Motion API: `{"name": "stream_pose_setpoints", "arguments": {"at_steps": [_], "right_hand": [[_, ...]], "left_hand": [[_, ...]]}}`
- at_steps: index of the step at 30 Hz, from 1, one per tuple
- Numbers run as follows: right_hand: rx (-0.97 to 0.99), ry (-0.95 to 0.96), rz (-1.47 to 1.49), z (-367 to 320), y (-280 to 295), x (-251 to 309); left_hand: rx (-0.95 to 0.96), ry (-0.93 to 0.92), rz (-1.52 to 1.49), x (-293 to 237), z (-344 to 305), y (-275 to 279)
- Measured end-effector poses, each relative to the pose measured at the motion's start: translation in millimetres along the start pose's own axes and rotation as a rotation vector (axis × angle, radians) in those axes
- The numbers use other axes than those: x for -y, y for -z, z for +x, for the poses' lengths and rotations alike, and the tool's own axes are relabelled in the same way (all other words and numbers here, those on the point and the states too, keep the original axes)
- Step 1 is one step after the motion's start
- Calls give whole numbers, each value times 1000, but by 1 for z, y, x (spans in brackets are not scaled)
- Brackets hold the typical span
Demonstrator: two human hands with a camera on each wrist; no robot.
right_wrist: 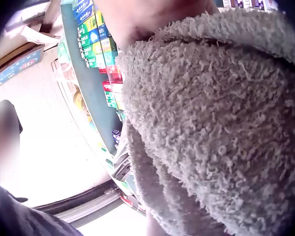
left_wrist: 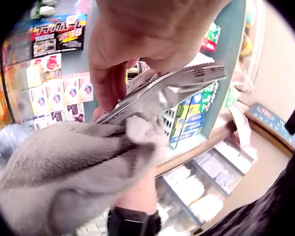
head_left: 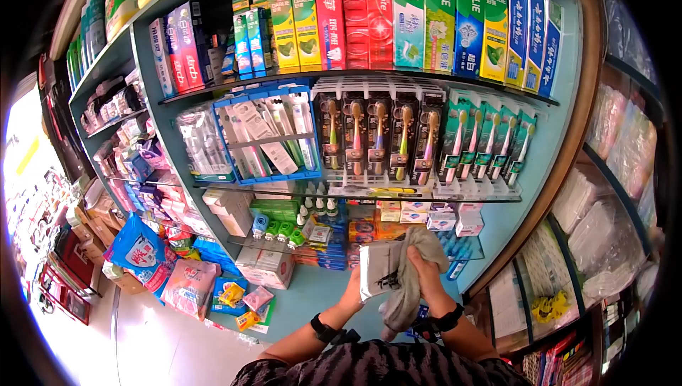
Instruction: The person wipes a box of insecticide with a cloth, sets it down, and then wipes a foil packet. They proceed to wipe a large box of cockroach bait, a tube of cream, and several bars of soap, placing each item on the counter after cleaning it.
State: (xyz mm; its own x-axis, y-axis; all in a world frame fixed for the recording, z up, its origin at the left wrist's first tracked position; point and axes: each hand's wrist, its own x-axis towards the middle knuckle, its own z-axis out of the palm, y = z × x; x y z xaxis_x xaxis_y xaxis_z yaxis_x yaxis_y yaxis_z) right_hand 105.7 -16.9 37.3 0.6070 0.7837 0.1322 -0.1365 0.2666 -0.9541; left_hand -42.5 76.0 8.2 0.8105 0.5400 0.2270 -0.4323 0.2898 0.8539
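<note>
A silvery-white package with dark print (head_left: 380,269) is held low in front of the shelves. My left hand (head_left: 351,292) grips its left side; in the left wrist view the fingers of that hand (left_wrist: 147,37) curl at the crimped foil edge of the package (left_wrist: 162,93). A grey fluffy cloth (head_left: 406,283) lies against the package's right side and hangs below it. My right hand (head_left: 428,279) holds the cloth against the package. Up close, the cloth (right_wrist: 216,113) covers most of the right hand (right_wrist: 162,17), so its fingertips are hidden.
Toothpaste boxes (head_left: 408,17) line the upper shelf, with hanging toothbrush packs (head_left: 380,134) below. Small soap boxes (head_left: 414,212) and bottles (head_left: 284,232) stand behind the hands. Bagged goods (head_left: 190,283) sit at lower left; a rack with plastic-wrapped packs (head_left: 593,223) is at the right.
</note>
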Motion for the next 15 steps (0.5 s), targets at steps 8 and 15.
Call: {"name": "stream_pose_setpoints", "arguments": {"at_steps": [8,15], "right_hand": [[-79,316,-288,-2,10,3],[-116,85,-162,-7,16,7]], "left_hand": [[-56,26,61,-35,-12,-20],[-26,37,322,-40,-20,-22]]}}
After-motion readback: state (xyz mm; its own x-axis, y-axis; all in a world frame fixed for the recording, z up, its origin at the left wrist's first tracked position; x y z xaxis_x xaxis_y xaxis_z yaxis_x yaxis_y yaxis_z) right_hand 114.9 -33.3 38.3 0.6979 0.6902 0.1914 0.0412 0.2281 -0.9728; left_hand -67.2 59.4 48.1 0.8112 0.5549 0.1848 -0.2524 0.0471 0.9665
